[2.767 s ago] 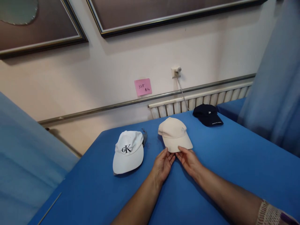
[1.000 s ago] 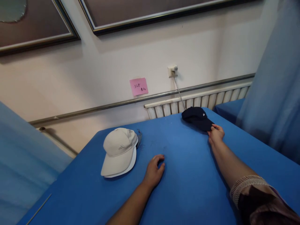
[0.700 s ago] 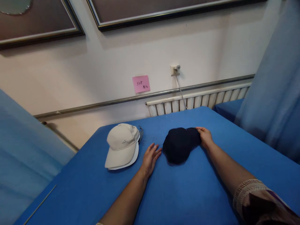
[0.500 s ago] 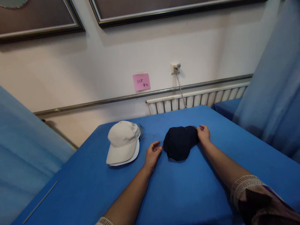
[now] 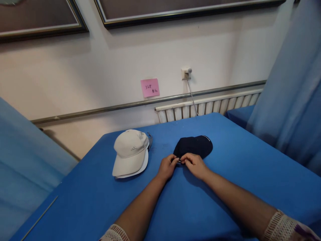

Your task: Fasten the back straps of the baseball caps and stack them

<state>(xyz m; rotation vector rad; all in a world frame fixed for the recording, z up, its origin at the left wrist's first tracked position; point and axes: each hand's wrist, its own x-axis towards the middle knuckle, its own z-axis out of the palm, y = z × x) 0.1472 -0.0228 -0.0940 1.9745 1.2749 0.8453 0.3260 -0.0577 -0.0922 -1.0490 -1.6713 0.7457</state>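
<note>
The person's left hand (image 5: 167, 168) and right hand (image 5: 197, 166) pinch the near edge of a dark cap (image 5: 194, 144), its crown just beyond the fingertips. Left of them, a beige cap (image 5: 130, 145) overlaps a white cap (image 5: 144, 164).

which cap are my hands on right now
The dark navy cap, set apart at right; the beige cap, untouched, sits stacked on the white cap.

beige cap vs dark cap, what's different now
The beige cap rests on a white cap, untouched; the dark cap is pinched at its near edge by the left hand and right hand. The beige cap's brim points toward the person, the dark cap's to the right. Both are brimmed caps.
</note>
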